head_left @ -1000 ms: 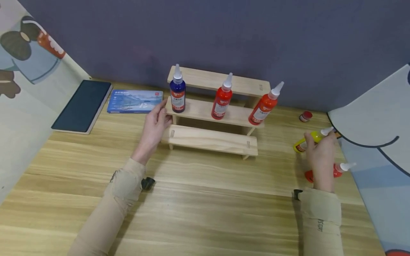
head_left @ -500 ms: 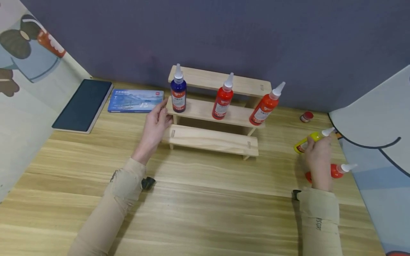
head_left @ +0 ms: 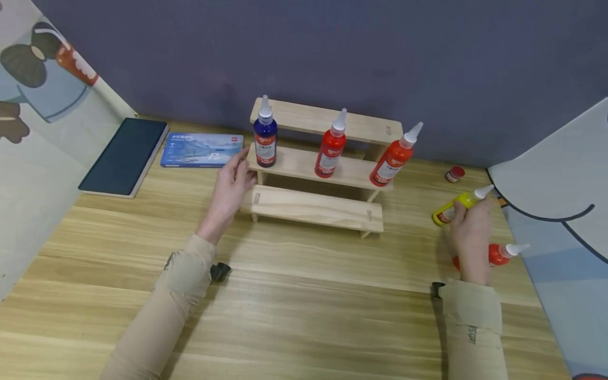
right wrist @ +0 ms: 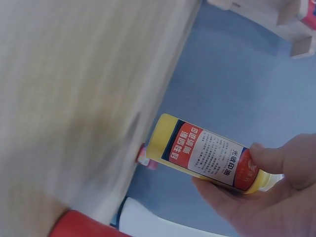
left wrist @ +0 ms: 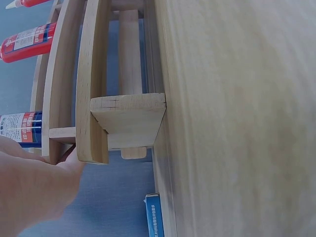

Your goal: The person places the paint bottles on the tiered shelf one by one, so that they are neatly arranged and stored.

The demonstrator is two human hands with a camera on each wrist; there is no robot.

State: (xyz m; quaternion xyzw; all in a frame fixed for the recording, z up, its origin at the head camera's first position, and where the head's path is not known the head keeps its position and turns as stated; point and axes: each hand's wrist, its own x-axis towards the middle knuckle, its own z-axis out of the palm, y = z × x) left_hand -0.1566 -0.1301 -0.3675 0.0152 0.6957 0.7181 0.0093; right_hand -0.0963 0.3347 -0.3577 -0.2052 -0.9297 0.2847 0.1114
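Head view. Your right hand and the yellow bottle have shifted together, slightly, toward the wooden rack over the last half second. Bottle tilted, nozzle to the right; it remains well apart from the rack, off to the right of it. A lying red bottle is partly hidden by your right hand. Your left hand hasn't moved from the rack's left end. Blue bottle and two red bottles unchanged on the middle tier.

Left wrist view. You appear to grip the rack by its end, some fingertips hidden behind the wood; blue bottle just beside your hand. Reads as steadying, my judgement.

Right wrist view. You pinch the yellow bottle near its neck, thumb on one side, finger on the other, base and label clear of your hand. Can't tell whether the base clears the table. Small shift, but bottle and hand went together: the hold looks secure enough for carrying.
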